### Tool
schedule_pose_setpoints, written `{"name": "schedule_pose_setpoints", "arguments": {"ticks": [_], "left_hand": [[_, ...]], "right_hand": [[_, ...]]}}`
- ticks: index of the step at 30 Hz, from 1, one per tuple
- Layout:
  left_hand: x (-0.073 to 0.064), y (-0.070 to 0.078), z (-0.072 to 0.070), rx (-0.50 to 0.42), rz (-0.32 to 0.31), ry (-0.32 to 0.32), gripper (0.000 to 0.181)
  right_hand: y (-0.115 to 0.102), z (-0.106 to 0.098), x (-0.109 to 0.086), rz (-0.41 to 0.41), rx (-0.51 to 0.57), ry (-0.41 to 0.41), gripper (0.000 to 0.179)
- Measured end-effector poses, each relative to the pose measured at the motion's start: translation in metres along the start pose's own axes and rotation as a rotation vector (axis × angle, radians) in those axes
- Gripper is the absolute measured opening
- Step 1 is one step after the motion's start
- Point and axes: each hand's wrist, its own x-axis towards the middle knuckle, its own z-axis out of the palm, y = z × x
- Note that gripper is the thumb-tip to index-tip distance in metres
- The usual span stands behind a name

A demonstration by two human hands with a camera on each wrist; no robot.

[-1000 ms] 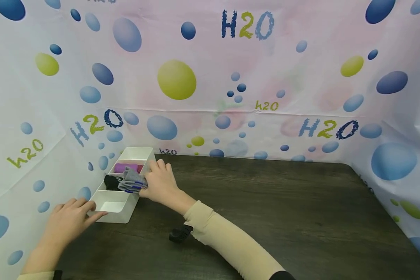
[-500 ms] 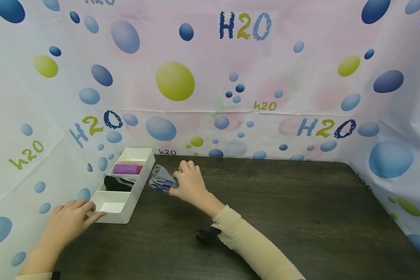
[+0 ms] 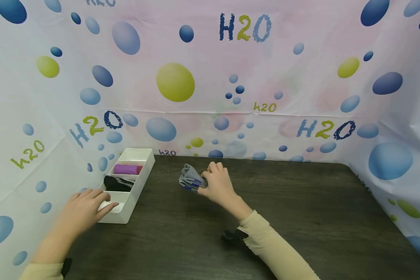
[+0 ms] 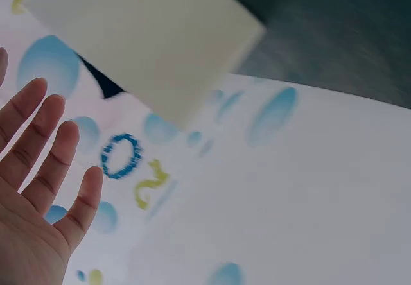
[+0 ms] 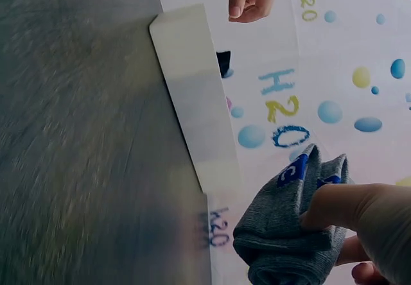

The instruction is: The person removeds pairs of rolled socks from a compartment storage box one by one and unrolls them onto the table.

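Note:
My right hand (image 3: 218,186) pinches a folded pair of grey socks (image 3: 190,178) with blue marks, held to the right of the white divided box (image 3: 135,197). In the right wrist view the thumb presses on the folded grey socks (image 5: 282,214). My left hand (image 3: 80,212) is over the near end of the box in the head view. The left wrist view shows its fingers (image 4: 42,179) spread and relaxed, holding nothing. Inside the box lie a black item with white stripes (image 3: 118,183), likely a sock, and a purple roll (image 3: 125,169) beside something red.
A dark wood-look table (image 3: 287,217) lies under everything. The box stands at its left side, close to the left wall sheet. White sheets (image 3: 210,66) with bubbles and "H2O" lettering hang behind and at both sides.
My right hand has lifted the grey socks out of the box's compartment and carried them right, uncovering the black item. My left hand has left the box's near edge and shifted slightly right.

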Motion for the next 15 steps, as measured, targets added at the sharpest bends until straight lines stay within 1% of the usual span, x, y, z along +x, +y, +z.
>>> {"name": "schedule_pose_setpoints", "arguments": {"ticks": [1,3,5,8,10,13,15], "left_hand": [[0.003,0.003,0.001,-0.007,0.008,0.003,0.024],[0.011,0.011,0.003,-0.023,0.045,0.022,0.027],[0.018,0.019,0.006,-0.040,0.091,0.059,0.039],[0.030,0.033,0.010,-0.046,0.161,0.121,0.061],[0.039,0.043,0.014,-0.050,0.194,0.157,0.069],[0.051,0.057,0.019,-0.067,0.222,0.165,0.068],[0.059,0.065,0.023,-0.090,0.230,0.146,0.061]], "right_hand": [[0.004,-0.001,-0.002,0.005,-0.001,-0.001,0.033],[0.012,-0.004,-0.007,0.013,0.004,0.002,0.033],[0.020,-0.008,-0.012,0.021,0.003,0.003,0.032],[0.030,-0.013,-0.020,0.027,0.000,0.009,0.030],[0.037,-0.016,-0.027,0.032,0.003,0.008,0.028],[0.047,-0.019,-0.037,0.046,0.010,-0.006,0.026],[0.054,-0.021,-0.044,0.057,0.009,-0.023,0.025]]}}
